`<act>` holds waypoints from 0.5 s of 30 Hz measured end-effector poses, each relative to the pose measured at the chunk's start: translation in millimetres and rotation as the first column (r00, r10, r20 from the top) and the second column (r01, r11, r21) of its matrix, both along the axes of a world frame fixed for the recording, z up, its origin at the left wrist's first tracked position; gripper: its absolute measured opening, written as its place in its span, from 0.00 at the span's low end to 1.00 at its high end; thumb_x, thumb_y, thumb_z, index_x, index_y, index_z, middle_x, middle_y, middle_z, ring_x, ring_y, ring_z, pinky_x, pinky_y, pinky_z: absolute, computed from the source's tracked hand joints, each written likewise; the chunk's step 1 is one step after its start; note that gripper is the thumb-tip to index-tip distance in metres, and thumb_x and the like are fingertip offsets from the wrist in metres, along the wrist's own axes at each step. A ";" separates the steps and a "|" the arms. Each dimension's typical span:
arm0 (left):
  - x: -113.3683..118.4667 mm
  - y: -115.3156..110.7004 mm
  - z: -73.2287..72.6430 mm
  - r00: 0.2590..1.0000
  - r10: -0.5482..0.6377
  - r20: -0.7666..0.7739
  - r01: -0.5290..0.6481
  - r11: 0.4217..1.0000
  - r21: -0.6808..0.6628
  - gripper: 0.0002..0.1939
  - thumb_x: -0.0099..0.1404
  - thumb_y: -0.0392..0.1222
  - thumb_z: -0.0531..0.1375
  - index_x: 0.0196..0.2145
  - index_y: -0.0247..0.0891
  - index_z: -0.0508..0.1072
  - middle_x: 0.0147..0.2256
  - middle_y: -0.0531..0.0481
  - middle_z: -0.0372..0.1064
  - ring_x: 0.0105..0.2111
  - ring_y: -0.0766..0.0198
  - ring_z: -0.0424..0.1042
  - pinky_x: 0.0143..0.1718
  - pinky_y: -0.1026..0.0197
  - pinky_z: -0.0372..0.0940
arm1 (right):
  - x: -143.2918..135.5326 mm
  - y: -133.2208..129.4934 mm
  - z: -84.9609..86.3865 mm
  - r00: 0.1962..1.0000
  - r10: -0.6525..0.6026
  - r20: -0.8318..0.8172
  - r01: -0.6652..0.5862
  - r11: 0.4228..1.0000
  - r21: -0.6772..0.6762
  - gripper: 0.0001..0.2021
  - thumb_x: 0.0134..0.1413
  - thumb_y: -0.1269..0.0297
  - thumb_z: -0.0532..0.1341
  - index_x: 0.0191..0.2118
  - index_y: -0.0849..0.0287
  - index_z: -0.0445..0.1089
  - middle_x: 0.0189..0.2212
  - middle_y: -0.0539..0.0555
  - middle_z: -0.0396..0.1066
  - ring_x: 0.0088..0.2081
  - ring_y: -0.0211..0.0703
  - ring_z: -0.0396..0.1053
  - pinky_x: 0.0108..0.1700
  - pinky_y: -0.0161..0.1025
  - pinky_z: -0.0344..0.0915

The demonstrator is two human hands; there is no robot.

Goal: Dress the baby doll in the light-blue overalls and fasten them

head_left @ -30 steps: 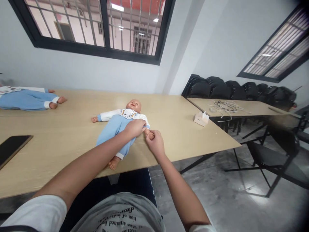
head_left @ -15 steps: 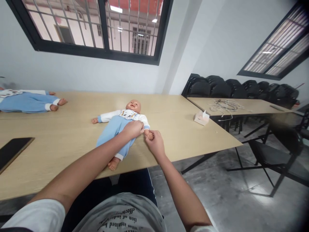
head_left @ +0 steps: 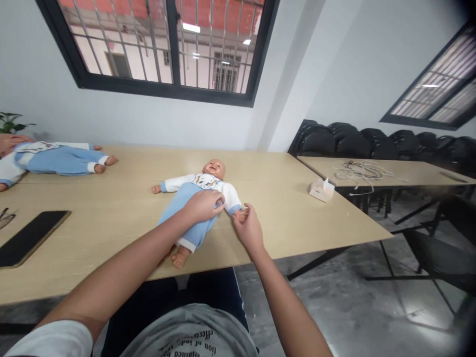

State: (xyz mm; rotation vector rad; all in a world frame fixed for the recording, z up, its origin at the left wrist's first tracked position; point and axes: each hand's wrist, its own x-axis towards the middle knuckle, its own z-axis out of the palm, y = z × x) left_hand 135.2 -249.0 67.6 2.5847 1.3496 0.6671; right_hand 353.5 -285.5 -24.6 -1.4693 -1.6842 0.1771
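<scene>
A baby doll (head_left: pixel 186 195) in light blue trousers and a white top lies face up on the wooden table (head_left: pixel 282 218), head toward the wall. My right hand (head_left: pixel 250 229) is closed on the doll's hand (head_left: pixel 241 215) at the right, thumb and fingers around it. Curled over the doll's waist beside that sleeve is my left hand (head_left: pixel 207 205); its fingers are bent together, and what they pinch, if anything, is too small to name. The doll's other arm (head_left: pixel 174 184) stretches out to the left, and one bare foot (head_left: pixel 181 257) rests near the front edge.
A second doll (head_left: pixel 63 158) lies at the back left. Nearer are a black phone (head_left: pixel 33 237) and glasses (head_left: pixel 5 217). A tissue box (head_left: pixel 322 190) stands to the right, cables (head_left: pixel 366 170) lie on another table, and stacked black chairs (head_left: pixel 316 141) stand behind.
My right hand has drawn the doll's hand slightly away from its body, and the arm looks straighter. My left hand has moved off the cuff toward the doll's waist. The view has shifted left.
</scene>
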 end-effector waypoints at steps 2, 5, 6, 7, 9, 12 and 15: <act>-33.2 5.9 1.0 0.995 0.081 0.063 -0.080 0.997 -0.011 0.11 0.69 0.47 0.56 0.42 0.42 0.76 0.40 0.49 0.78 0.42 0.57 0.74 0.43 0.59 0.62 | 1.3 0.7 -0.3 0.994 0.015 0.110 -0.018 1.000 0.024 0.20 0.59 0.59 0.62 0.54 0.61 0.68 0.45 0.63 0.74 0.46 0.56 0.72 0.49 0.50 0.69; -94.5 16.6 -7.5 0.947 0.277 0.164 -0.266 0.960 -0.088 0.14 0.70 0.49 0.53 0.39 0.39 0.75 0.39 0.46 0.77 0.39 0.56 0.73 0.43 0.58 0.62 | 2.8 2.3 0.5 0.979 -0.007 0.202 -0.005 0.998 0.059 0.11 0.61 0.60 0.61 0.45 0.60 0.71 0.41 0.62 0.73 0.45 0.57 0.70 0.50 0.53 0.67; -114.0 18.9 -12.7 0.927 0.330 0.180 -0.314 0.943 -0.111 0.16 0.70 0.50 0.52 0.38 0.38 0.74 0.38 0.46 0.76 0.38 0.56 0.72 0.42 0.57 0.62 | 3.3 2.8 1.0 0.978 -0.020 0.208 0.007 0.998 0.064 0.09 0.61 0.60 0.62 0.43 0.59 0.70 0.40 0.62 0.72 0.44 0.57 0.69 0.49 0.53 0.67; -131.5 20.0 -18.5 0.909 0.370 0.193 -0.348 0.927 -0.138 0.17 0.70 0.52 0.51 0.37 0.38 0.74 0.36 0.46 0.75 0.37 0.56 0.72 0.41 0.57 0.62 | 3.7 2.9 1.7 0.977 -0.029 0.211 0.016 0.998 0.065 0.09 0.61 0.59 0.62 0.41 0.59 0.70 0.39 0.62 0.72 0.44 0.56 0.69 0.48 0.53 0.67; -158.0 18.2 -31.0 0.887 0.411 0.211 -0.375 0.907 -0.194 0.20 0.70 0.55 0.50 0.34 0.38 0.72 0.32 0.47 0.74 0.34 0.56 0.70 0.38 0.57 0.62 | 3.6 1.3 4.4 0.972 -0.047 0.229 0.029 0.997 0.078 0.08 0.62 0.59 0.61 0.39 0.58 0.69 0.38 0.61 0.72 0.41 0.56 0.69 0.46 0.53 0.68; -175.3 9.6 -48.7 0.893 0.385 0.232 -0.317 0.906 -0.281 0.26 0.70 0.62 0.48 0.29 0.39 0.71 0.26 0.50 0.71 0.30 0.58 0.69 0.34 0.59 0.63 | -4.0 -10.7 13.7 0.963 -0.009 0.270 -0.036 0.986 0.162 0.07 0.64 0.61 0.59 0.43 0.58 0.69 0.43 0.64 0.72 0.44 0.59 0.69 0.48 0.57 0.67; -175.2 3.0 -60.9 0.912 0.303 0.276 -0.182 0.903 -0.390 0.30 0.71 0.65 0.45 0.26 0.40 0.70 0.22 0.52 0.69 0.23 0.60 0.67 0.28 0.60 0.62 | -27.4 -34.2 31.1 0.905 0.259 0.338 -0.333 0.925 0.182 0.18 0.64 0.62 0.59 0.58 0.56 0.67 0.56 0.65 0.70 0.57 0.61 0.66 0.58 0.61 0.63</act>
